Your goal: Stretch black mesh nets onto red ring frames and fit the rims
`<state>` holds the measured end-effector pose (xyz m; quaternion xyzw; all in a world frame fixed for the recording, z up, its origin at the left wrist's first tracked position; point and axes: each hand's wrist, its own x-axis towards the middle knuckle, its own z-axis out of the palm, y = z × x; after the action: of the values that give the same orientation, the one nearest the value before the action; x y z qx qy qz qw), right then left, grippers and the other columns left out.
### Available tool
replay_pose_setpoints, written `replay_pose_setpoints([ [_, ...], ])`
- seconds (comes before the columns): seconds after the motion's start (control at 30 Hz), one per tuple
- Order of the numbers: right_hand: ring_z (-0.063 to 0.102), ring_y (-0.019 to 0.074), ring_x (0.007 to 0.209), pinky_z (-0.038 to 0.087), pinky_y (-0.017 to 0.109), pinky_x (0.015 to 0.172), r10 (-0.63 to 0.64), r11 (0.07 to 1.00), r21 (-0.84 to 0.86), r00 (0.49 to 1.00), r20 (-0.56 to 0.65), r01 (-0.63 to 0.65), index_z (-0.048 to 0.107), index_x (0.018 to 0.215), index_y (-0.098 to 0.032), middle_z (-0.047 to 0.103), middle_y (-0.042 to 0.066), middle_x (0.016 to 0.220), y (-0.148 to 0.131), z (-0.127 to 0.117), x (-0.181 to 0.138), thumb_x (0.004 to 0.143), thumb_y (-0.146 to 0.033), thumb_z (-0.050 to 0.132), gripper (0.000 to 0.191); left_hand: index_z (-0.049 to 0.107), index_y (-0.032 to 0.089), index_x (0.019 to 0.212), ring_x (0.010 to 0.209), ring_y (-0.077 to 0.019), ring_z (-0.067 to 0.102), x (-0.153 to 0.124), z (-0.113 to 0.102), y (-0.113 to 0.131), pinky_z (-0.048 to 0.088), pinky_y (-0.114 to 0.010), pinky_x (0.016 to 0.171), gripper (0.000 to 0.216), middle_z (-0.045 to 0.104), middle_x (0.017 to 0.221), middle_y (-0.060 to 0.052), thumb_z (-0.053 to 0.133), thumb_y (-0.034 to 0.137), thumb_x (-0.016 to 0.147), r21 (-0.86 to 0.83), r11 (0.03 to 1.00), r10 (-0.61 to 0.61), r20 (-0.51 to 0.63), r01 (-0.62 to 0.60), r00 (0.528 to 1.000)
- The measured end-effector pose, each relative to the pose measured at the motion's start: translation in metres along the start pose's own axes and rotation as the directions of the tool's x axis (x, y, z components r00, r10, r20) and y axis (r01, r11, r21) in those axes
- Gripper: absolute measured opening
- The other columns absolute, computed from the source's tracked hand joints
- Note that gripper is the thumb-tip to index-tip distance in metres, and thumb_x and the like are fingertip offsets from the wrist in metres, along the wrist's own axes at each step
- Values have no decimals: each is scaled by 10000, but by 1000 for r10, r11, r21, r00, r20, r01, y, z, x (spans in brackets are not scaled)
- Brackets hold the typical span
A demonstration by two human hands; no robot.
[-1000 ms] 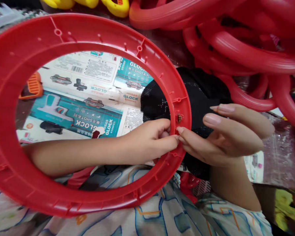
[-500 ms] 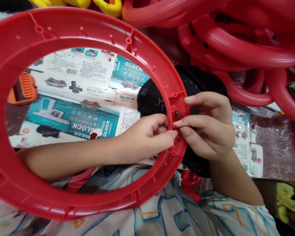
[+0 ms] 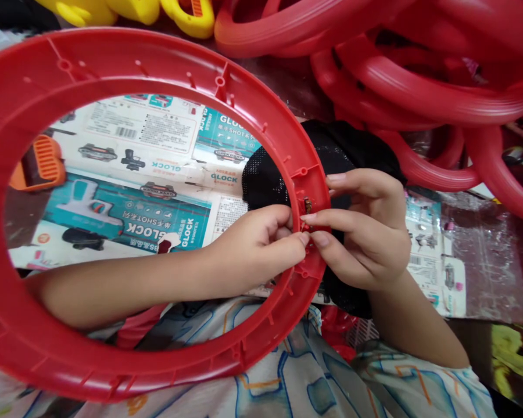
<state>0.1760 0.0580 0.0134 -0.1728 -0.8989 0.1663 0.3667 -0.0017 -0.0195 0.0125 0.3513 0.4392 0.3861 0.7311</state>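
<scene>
Ring (image 3: 157, 64), red plastic, ribs and posts showing along its channel, is being held up above the patterned clothing (image 3: 296, 377) in the head view, channel side turned to the camera. Its inner edge is gripped by the left hand (image 3: 272, 238), thumb laid across the rim and the other fingers curled in, partly hidden. The real change is seen at the right hand (image 3: 366, 232): compared with a second ago, the spread-out fingers are folded in, and a fingertip is set against the outer edge. Thumb and forefinger are brought close together just below a small coppery piece (image 3: 307, 205) in the channel; whether anything thin is pinched there can't be told, it's too tiny. The ring itself is shifted only slightly left in view. For the job, that probably means that the rim is better steadied and finer fiddling is allowed at that one spot. Behind it, black cloth (image 3: 353, 151) is partly covered by the rim, printed cardboard (image 3: 169, 168) is seen through the opening along with an orange part (image 3: 47, 165), and more red rings (image 3: 440, 93) are piled up at upper right.
</scene>
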Motion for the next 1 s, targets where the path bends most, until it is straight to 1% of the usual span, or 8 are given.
replay_pose_setpoints([
  [0.2,655,253,1141,602,462,996,-151,946,-288,989,9,147,666,1125,-299,652,49,1269,-3,-2,3,853,-179,600,305,600,204,863,559,-113,453,0,-1,1,348,-233,514,158,494,618,50,565,358,848,-20,999,-30,35,31,999],
  [0.33,659,249,1139,620,467,952,-91,977,-200,993,-71,75,662,1065,-268,635,56,1268,-1,-2,4,866,-198,608,219,610,192,845,559,-107,470,-1,-1,2,372,-219,511,155,510,618,47,595,346,858,-21,999,-25,23,25,999],
  [0.43,659,235,1119,611,439,934,-143,976,-182,984,-105,122,673,1027,-248,638,47,1248,1,0,3,852,-180,625,193,638,173,868,557,-114,523,-2,-1,3,433,-216,514,142,555,616,38,622,314,856,-39,999,0,12,0,1000],
  [0.53,665,207,969,595,402,872,-170,970,-200,976,-139,140,680,1011,-233,658,47,1099,0,0,2,866,-220,679,146,644,167,864,610,-129,624,0,-3,5,519,-214,562,132,654,680,11,698,287,854,-87,994,64,13,-62,998],
  [0.63,659,213,933,579,402,837,-56,995,-89,992,-113,46,679,1011,-247,652,60,1043,-6,0,0,916,-346,690,138,630,166,847,687,-146,696,2,-8,8,578,-222,622,284,732,792,-24,801,392,848,-141,979,143,-29,-145,989],
  [0.8,633,285,1205,576,489,991,120,989,92,991,-63,-114,658,1143,-288,618,94,1309,-19,7,-3,885,-470,756,330,629,177,883,687,-159,719,8,-11,8,572,-227,583,431,749,860,-38,815,562,830,-133,965,206,-150,-227,967],
  [0.93,549,325,1373,541,550,1103,275,937,253,955,-114,-240,637,1206,-308,498,117,1445,-26,23,-10,834,-424,821,430,643,202,949,715,-141,696,16,-11,1,579,-239,648,398,741,875,-20,807,549,846,-110,929,325,-222,-354,919],
  [1.0,538,311,1388,557,526,1097,381,854,426,917,-120,-299,575,1305,-344,450,107,1470,-28,32,-14,781,-434,870,608,646,208,940,692,-119,663,22,-13,-4,563,-227,663,367,718,829,-1,782,543,875,-71,894,411,-268,-443,872],
])
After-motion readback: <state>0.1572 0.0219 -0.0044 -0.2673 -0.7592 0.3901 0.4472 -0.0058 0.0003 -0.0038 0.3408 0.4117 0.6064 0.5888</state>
